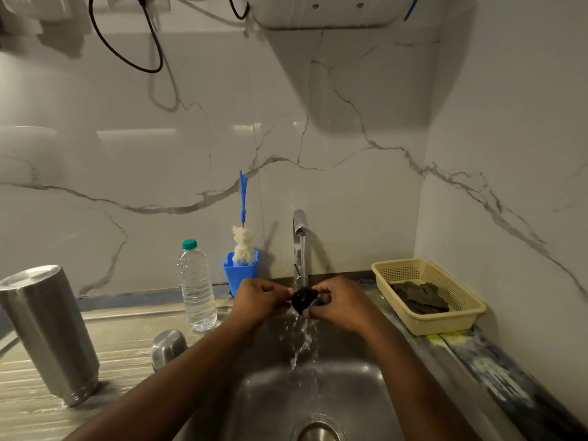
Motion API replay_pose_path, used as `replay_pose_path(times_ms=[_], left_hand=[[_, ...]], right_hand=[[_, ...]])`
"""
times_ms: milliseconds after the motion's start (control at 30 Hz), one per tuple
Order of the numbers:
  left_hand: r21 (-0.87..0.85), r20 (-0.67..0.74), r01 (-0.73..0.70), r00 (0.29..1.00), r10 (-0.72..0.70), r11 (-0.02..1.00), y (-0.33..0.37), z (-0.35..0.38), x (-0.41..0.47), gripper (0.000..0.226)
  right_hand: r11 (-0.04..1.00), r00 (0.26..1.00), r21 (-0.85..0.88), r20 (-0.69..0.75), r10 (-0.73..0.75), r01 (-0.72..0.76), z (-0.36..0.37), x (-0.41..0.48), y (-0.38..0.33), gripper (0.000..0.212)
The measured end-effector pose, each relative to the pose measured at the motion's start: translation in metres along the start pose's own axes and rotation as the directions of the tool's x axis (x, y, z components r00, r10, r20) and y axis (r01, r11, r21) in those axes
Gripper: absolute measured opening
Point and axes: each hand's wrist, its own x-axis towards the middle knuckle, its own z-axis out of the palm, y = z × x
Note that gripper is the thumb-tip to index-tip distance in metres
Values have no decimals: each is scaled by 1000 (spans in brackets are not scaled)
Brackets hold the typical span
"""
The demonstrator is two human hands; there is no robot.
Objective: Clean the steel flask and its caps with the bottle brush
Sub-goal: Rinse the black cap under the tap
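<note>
Both hands hold a small black cap [304, 299] under the running tap [300, 225] above the sink [318, 386]. My left hand [259, 296] pinches its left side and my right hand [343, 302] grips its right side. Water splashes off the cap into the basin. The steel flask [47, 332] stands upside down on the drainboard at the left. A steel cup-shaped cap [168, 346] lies mouth down beside the sink. The bottle brush [243, 240], blue handle and white bristles, stands upright in a blue holder [240, 275] at the wall.
A clear plastic water bottle [196, 286] with a teal cap stands between the flask and the blue holder. A cream plastic basket [445, 316] holding a dark scrub pad sits on the ledge to the right of the sink. Black cables hang on the wall above.
</note>
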Motion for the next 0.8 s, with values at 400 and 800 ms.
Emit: replay_pose_path(times_ms=[400,800], left_hand=[[133,140,59,987,-78,989,12,24,60,48],[211,243,2,968,-55,977,17,26,60,50]], right_hand=[[994,993,62,-75,90,-85,-22,4,17,51],[994,995,94,-74,62,-55,-21,2,13,53]])
